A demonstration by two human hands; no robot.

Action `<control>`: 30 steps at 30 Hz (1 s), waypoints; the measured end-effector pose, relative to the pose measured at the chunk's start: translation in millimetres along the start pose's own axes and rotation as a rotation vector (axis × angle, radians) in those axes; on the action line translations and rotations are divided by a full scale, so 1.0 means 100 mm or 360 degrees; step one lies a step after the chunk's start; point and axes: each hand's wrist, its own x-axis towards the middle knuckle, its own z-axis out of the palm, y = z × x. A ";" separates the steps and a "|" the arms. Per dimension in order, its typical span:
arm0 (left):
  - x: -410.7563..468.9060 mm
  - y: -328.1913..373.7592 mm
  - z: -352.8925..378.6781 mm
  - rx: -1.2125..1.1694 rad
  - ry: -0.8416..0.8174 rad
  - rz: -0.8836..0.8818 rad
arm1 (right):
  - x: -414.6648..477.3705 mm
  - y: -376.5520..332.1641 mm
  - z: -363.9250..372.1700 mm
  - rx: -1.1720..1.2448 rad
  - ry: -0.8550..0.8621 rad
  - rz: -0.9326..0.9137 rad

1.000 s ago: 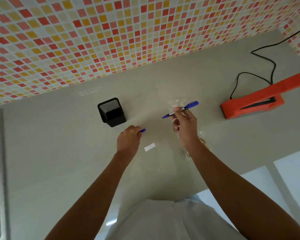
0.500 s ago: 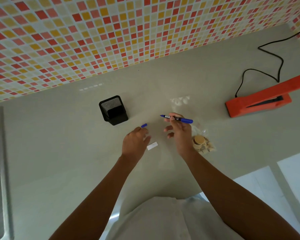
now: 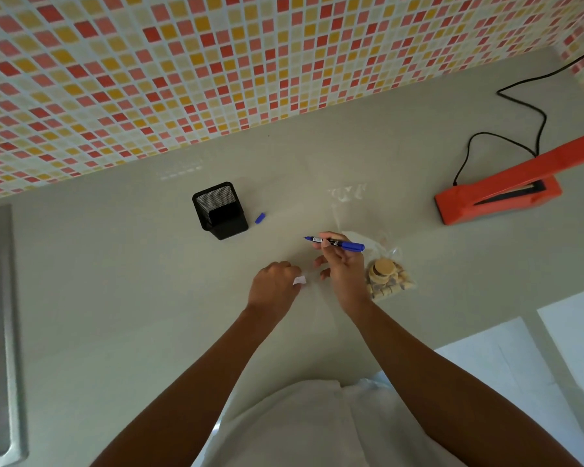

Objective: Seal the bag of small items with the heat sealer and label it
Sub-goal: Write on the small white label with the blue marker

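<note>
A clear plastic bag point(image 3: 386, 278) of small tan pieces lies on the grey counter point(image 3: 115, 281), just right of my right hand. That right hand point(image 3: 343, 271) grips an uncapped blue marker point(image 3: 339, 245), tip pointing left. To its left, my left hand point(image 3: 273, 286) pinches a small white label point(image 3: 299, 281) at its fingertips, low over the counter. The marker's blue cap point(image 3: 260, 218) lies loose beside the pen holder. At the far right sits the orange heat sealer point(image 3: 496, 198) with its arm raised.
A black mesh pen holder point(image 3: 220, 210) stands behind my left hand. The sealer's black cable point(image 3: 506, 138) loops across the counter toward the tiled wall point(image 3: 182, 79). A metal sink rim point(image 3: 0, 332) runs along the left edge. The counter's front edge passes close behind the bag.
My left hand let go of the blue cap, which now lies by the pen holder, and took hold of the label. My right hand lowered the marker and turned it level.
</note>
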 end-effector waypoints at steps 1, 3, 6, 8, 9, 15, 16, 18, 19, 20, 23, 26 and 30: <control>-0.01 0.01 0.00 0.0017 0.0013 0.0010 | -0.01 0.00 -0.01 0.0002 -0.0006 -0.0009; -0.02 0.04 -0.01 0.0067 0.0020 0.0043 | -0.02 0.01 -0.01 -0.0002 -0.0010 -0.0025; -0.04 0.08 -0.02 0.0175 0.0033 0.0024 | -0.05 0.01 -0.01 -0.0039 -0.0025 -0.0070; -0.06 0.11 -0.02 0.0214 0.0030 -0.0003 | -0.07 0.03 0.00 -0.0105 -0.0043 -0.0112; -0.07 0.11 0.00 0.0196 0.0057 0.0012 | -0.07 0.05 0.00 -0.0126 -0.0052 -0.0126; -0.10 0.09 0.08 -0.0074 0.0201 0.0107 | -0.09 0.14 0.05 -0.0184 -0.0011 -0.0226; -0.11 0.08 0.08 -0.0098 0.0214 0.0092 | -0.09 0.15 0.07 -0.0193 0.0009 -0.0243; -0.12 0.03 0.10 -0.0145 0.0243 0.0061 | -0.07 0.20 0.11 -0.0190 0.0066 -0.0215; -0.14 0.00 0.12 -0.0152 0.0262 0.0057 | -0.07 0.22 0.14 -0.0178 0.0086 -0.0164; -0.16 -0.02 0.13 -0.0133 0.0274 0.0042 | -0.06 0.25 0.16 -0.0157 0.0092 -0.0110; -0.23 -0.06 0.21 -0.0074 0.0303 -0.0036 | -0.07 0.30 0.24 -0.0189 0.0087 -0.0117; -0.27 -0.06 0.27 -0.0057 0.0365 -0.0103 | -0.07 0.37 0.31 -0.0410 0.0105 -0.0265; -0.28 -0.02 0.29 -0.0048 0.0433 -0.0153 | -0.06 0.50 0.41 -0.0543 0.0159 -0.0325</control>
